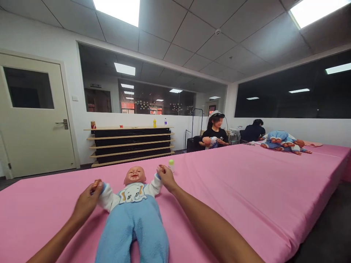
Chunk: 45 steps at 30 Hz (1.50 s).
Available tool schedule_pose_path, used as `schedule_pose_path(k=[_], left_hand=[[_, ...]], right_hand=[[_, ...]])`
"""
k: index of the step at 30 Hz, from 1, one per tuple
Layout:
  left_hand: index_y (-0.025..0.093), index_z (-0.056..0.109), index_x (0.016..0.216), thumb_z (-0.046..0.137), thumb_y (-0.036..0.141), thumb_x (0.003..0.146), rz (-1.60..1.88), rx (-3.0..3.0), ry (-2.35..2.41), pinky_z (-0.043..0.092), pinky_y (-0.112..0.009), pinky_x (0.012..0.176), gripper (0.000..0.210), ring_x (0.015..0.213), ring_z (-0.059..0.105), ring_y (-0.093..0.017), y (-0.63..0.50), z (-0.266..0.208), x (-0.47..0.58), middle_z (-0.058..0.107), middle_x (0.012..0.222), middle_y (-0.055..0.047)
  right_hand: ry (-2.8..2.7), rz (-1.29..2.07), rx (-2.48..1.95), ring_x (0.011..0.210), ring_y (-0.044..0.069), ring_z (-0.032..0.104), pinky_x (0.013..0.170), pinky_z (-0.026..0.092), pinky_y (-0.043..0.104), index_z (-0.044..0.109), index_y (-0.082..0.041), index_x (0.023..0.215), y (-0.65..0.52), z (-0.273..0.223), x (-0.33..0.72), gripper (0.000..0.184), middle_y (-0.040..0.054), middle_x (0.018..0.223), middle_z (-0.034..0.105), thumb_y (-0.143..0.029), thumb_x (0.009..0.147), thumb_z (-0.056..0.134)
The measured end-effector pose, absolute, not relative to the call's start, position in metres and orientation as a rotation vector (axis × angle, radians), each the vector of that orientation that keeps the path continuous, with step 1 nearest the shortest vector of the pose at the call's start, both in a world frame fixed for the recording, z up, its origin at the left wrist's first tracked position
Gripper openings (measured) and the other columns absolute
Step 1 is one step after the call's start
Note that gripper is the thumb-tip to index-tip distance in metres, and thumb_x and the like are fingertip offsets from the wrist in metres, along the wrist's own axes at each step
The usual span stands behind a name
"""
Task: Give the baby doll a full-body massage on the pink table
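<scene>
On the pink cover in front of me a baby doll [134, 204] lies on its back, its head away from me. It wears a blue and white outfit with an elephant face on the chest. My left hand [88, 197] is closed around the doll's hand on the left side. The doll's other hand is pinched in my right hand [167, 178]. Both doll arms are stretched out to the sides. Just beyond my right hand stands a small bottle with a green cap [171, 164].
The large pink-covered table [233, 190] reaches far right, with several piled dolls [282, 140] on it. Past its far edge, a person [216, 131] holds another doll [210, 141]; a second person [252, 130] sits behind. A wooden shelf unit [131, 137] lines the wall, left of it a door [35, 142].
</scene>
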<state>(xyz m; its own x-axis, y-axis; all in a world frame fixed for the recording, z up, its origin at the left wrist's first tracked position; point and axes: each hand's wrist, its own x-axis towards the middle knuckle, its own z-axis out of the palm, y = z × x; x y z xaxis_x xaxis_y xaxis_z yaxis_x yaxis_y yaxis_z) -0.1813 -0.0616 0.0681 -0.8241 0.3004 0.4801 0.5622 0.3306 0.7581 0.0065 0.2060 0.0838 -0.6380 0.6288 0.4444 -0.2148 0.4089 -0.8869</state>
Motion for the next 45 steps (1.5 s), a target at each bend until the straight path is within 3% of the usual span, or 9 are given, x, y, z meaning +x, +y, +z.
schedule_pose_path(k=[6, 13, 17, 23, 29, 33, 37, 42, 45], left_hand=[[0.021, 0.029, 0.146, 0.023, 0.049, 0.094, -1.285, -1.278, -2.351, 0.014, -0.042, 0.117, 0.059, 0.142, 0.021, -0.020, -0.012, 0.030, -0.147, 0.029, 0.153, -0.006], [0.026, 0.017, 0.150, 0.012, 0.042, 0.097, -1.081, -1.307, -2.419, 0.010, -0.048, 0.116, 0.056, 0.143, 0.017, -0.021, -0.018, 0.009, -0.141, 0.025, 0.155, -0.004], [0.026, 0.019, 0.149, 0.012, 0.042, 0.096, -1.071, -1.304, -2.399, 0.011, -0.048, 0.115, 0.056, 0.141, 0.022, -0.022, -0.014, 0.004, -0.146, 0.030, 0.153, -0.005], [0.028, 0.040, 0.136, 0.047, 0.049, 0.084, -1.300, -1.200, -2.315, 0.032, -0.040, 0.107, 0.057, 0.125, 0.044, -0.025, -0.020, 0.024, -0.139, 0.049, 0.137, -0.004], [0.019, 0.046, 0.125, 0.046, 0.052, 0.083, -1.663, -0.350, -2.362, 0.048, -0.038, 0.086, 0.053, 0.103, 0.058, -0.026, -0.055, 0.028, -0.157, 0.058, 0.121, -0.010], [0.010, 0.041, 0.127, 0.030, 0.049, 0.088, -1.709, -0.021, -2.374, 0.050, -0.045, 0.070, 0.056, 0.092, 0.062, -0.033, -0.072, 0.017, -0.177, 0.059, 0.111, -0.020], [0.016, 0.026, 0.141, 0.025, 0.045, 0.092, -1.759, -0.111, -2.329, 0.051, -0.046, 0.078, 0.057, 0.103, 0.061, -0.032, -0.062, 0.013, -0.172, 0.056, 0.121, -0.018], [0.027, -0.003, 0.150, 0.015, 0.039, 0.097, -1.692, -0.613, -2.279, 0.038, -0.041, 0.108, 0.057, 0.139, 0.031, -0.021, -0.037, 0.021, -0.147, 0.023, 0.154, -0.009], [0.023, 0.002, 0.151, 0.007, 0.041, 0.097, -1.571, -0.879, -2.325, 0.024, -0.039, 0.116, 0.057, 0.145, 0.011, -0.016, -0.028, 0.026, -0.137, 0.011, 0.158, -0.005]], right_hand=[[-2.067, 0.837, -0.219, 0.118, 0.023, 0.042, 0.106, 0.026, 0.043, 0.051, -0.027, 0.128, 0.126, 0.058, -0.011, 0.046, 0.0054, 0.125, 0.053, -0.046, 0.087, 0.057], [-2.312, 0.521, -0.196, 0.116, 0.025, 0.038, 0.105, 0.021, 0.045, 0.054, -0.026, 0.116, 0.107, 0.058, 0.001, 0.037, 0.0045, 0.121, 0.051, -0.042, 0.083, 0.061], [-2.311, 0.464, -0.232, 0.110, 0.024, 0.041, 0.103, 0.023, 0.044, 0.054, -0.025, 0.107, 0.107, 0.055, -0.003, 0.025, 0.0044, 0.113, 0.054, -0.037, 0.086, 0.057], [-2.122, 0.629, -0.253, 0.102, 0.021, 0.048, 0.095, 0.033, 0.036, 0.055, -0.022, 0.097, 0.119, 0.045, -0.007, 0.011, 0.0032, 0.103, 0.058, -0.028, 0.089, 0.052], [-1.753, 0.990, -0.758, 0.112, 0.021, 0.053, 0.091, 0.041, 0.030, 0.037, -0.020, 0.134, 0.165, 0.038, 0.006, 0.048, 0.0093, 0.125, 0.055, -0.048, 0.096, 0.028], [-1.578, 1.114, -1.065, 0.111, 0.031, 0.056, 0.084, 0.044, 0.038, 0.030, -0.006, 0.138, 0.202, 0.027, 0.013, 0.066, 0.0224, 0.122, 0.055, -0.050, 0.094, 0.008], [-1.567, 1.193, -1.031, 0.113, 0.030, 0.057, 0.086, 0.046, 0.038, 0.028, -0.008, 0.142, 0.198, 0.020, 0.005, 0.069, 0.0206, 0.128, 0.053, -0.056, 0.092, 0.016], [-1.724, 1.189, -0.551, 0.134, 0.020, 0.039, 0.108, 0.036, 0.035, 0.017, -0.023, 0.149, 0.160, 0.027, -0.003, 0.064, 0.0058, 0.147, 0.037, -0.054, 0.094, 0.029], [-1.894, 1.117, -0.286, 0.140, 0.021, 0.028, 0.115, 0.026, 0.042, 0.034, -0.025, 0.145, 0.149, 0.030, -0.002, 0.057, 0.0041, 0.150, 0.032, -0.052, 0.095, 0.031]])
